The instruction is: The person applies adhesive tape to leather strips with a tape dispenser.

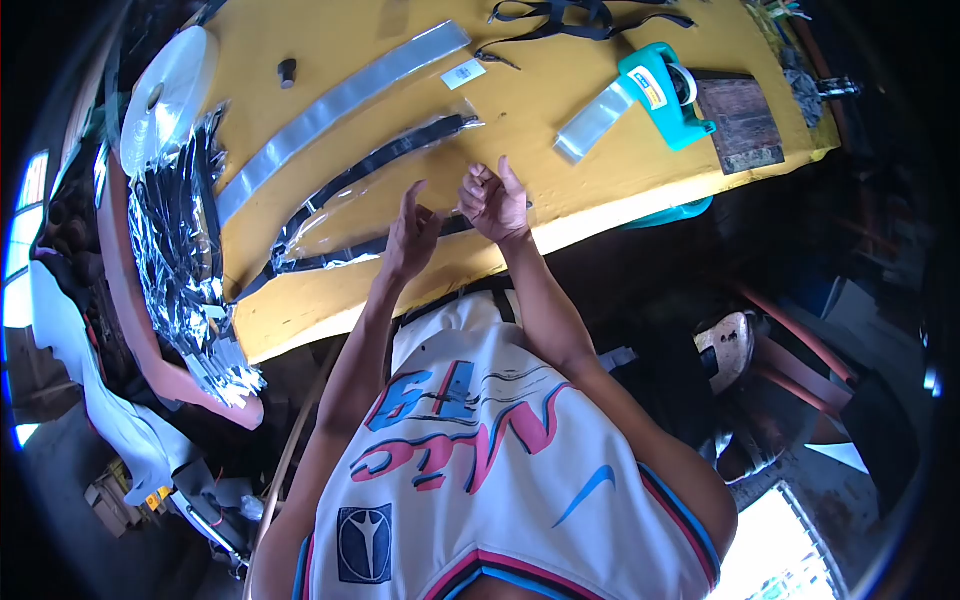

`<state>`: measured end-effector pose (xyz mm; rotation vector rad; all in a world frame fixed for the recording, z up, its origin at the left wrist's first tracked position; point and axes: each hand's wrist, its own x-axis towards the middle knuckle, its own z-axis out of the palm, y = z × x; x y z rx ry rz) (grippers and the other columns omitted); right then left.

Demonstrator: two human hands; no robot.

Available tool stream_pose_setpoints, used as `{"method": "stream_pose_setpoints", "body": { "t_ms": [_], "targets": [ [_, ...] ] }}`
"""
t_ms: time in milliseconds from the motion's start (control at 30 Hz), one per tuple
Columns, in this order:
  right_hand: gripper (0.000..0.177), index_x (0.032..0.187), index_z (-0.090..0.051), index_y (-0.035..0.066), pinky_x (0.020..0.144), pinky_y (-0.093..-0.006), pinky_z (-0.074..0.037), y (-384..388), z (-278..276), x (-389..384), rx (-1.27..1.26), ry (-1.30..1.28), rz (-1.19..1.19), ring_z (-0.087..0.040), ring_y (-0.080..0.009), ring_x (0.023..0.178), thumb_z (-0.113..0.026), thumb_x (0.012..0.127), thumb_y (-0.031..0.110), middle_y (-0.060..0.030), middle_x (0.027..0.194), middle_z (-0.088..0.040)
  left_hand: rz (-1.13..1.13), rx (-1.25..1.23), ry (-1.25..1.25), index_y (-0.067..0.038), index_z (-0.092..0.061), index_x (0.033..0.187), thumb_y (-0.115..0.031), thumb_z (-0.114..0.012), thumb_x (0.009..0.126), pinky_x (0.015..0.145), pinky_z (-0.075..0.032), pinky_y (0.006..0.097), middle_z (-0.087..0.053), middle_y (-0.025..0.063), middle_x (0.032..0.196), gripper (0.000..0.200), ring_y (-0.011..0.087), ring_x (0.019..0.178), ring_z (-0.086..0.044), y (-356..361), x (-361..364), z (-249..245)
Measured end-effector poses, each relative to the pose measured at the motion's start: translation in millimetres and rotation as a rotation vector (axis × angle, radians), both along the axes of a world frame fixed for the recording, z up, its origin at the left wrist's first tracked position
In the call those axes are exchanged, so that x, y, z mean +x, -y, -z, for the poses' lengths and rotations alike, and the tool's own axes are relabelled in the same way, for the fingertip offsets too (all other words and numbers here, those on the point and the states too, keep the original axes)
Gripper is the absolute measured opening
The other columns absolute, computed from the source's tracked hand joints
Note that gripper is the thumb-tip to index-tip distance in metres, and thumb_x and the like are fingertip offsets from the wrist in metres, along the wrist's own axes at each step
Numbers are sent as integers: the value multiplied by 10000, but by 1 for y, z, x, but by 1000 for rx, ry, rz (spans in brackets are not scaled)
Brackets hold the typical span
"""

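Observation:
My left hand (412,236) is raised over the near side of the yellow table, index finger stretched up and the others loosely bent. Close to its right, my right hand (492,204) has its palm turned up, thumb apart and fingers half curled. Nothing shows between the fingers of either. Behind and between the hands runs a black strap (340,256), partly hidden by them. Just beyond lies a black strap in a clear plastic sleeve (385,152). Farther off lies a long clear plastic strip (335,105), with a small white label (463,74) by its end.
A teal tape dispenser (668,98) with a clear strip stands at the right, beside a dark wooden board (741,120). Black straps (580,18) lie at the back. At the left are a large white roll (168,98) and a bundle of shiny plastic sleeves (180,235).

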<state>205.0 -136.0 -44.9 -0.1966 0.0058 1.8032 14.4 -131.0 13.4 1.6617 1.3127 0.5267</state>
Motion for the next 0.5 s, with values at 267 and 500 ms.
{"method": "stream_pose_setpoints", "body": {
  "t_ms": [267,500],
  "targets": [
    [667,930,-616,99,512,-249,-320,-2,-3,4,-28,-59,-11,-383,-120,552,-471,931,750,15,655,-429,6,9,14,-103,-380,1459,-137,-647,940,632,-481,358,-653,115,781,585,195,648,-596,6,7,12],
    [699,905,-620,86,491,-249,-312,-2,2,8,11,-182,-28,-356,-117,540,-467,920,768,23,639,-389,58,-11,11,-92,-350,1462,-139,-627,939,703,-515,447,-678,181,830,594,367,752,-675,3,14,15]
  ]
}}
